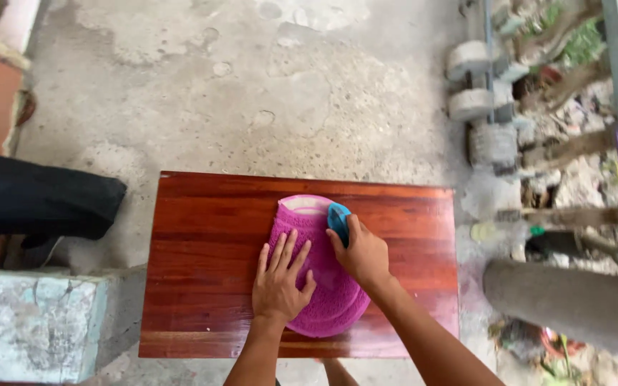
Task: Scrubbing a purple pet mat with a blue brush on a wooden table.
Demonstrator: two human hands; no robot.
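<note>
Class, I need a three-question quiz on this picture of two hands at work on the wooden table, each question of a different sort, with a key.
1. True or false: the left hand lies flat on the pink round knitted hat.
2. Which hand grips the small blue brush-like object?
3. The hat rests on: A) the concrete floor, B) the glossy reddish-brown wooden table, C) a lap.

Key: 1 true; 2 the right hand; 3 B.
</note>
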